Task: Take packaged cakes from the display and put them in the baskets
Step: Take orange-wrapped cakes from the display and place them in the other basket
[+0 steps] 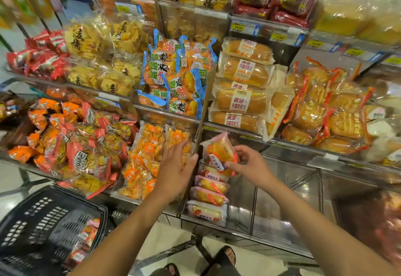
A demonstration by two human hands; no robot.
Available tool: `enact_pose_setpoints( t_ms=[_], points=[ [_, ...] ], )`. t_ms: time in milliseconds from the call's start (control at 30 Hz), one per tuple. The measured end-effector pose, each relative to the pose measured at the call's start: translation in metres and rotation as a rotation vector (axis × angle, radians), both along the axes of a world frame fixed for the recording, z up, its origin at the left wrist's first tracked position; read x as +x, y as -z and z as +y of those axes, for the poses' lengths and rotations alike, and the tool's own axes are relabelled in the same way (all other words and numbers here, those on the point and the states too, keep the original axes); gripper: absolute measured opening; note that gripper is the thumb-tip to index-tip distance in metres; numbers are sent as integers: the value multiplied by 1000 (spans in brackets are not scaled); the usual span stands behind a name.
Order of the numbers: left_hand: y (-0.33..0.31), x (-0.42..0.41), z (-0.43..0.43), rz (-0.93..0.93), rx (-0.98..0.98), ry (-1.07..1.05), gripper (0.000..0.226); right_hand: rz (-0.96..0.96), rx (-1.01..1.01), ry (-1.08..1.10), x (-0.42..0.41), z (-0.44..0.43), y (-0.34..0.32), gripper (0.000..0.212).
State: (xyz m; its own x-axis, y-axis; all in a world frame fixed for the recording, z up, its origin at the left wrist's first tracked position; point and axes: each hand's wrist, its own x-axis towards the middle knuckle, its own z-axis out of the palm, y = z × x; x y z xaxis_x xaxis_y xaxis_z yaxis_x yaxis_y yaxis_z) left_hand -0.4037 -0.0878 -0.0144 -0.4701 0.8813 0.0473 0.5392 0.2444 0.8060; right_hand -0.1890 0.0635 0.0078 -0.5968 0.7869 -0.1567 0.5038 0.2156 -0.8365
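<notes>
**Item:** pink-wrapped packaged cake [220, 152], pinched near its lower end between the thumb and curled fingers of the right hand [249, 165].

**Left hand** [176, 167]: fingers straight and spread, holding nothing, just left of the grip by the cardboard divider [200, 123].

**Risk:** the wrap looks slick and the pinch is at one end only, so the cake may slip in carrying.

**Containers:**
- Shelf bin directly below the grip holds a stack of like cakes [209, 189].
- Black basket [76, 195], well down-left of the grip, holds a few similar packets [86, 238].

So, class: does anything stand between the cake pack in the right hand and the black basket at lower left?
Yes. The right hand grips the cake pack at the shelf. The person's own left hand and forearm lie across the straight line down to the black basket. Nothing else visible blocks it.
</notes>
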Motion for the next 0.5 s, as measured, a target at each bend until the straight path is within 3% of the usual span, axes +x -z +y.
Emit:
enact_pose_setpoints(
  t_ms=[67,167,267,500],
  points=[
    [16,-11,-5,314,-95,71,67,-217,125,-15,6,17,12,36],
    [37,-14,-10,513,-239,166,66,-517,269,-129,0,36,30,45],
    [47,-13,-14,582,-301,191,62,-639,302,-235,-14,45,47,49],
    [51,-14,-14,580,-334,170,60,-724,248,-351,-47,47,85,43]
  ],
)
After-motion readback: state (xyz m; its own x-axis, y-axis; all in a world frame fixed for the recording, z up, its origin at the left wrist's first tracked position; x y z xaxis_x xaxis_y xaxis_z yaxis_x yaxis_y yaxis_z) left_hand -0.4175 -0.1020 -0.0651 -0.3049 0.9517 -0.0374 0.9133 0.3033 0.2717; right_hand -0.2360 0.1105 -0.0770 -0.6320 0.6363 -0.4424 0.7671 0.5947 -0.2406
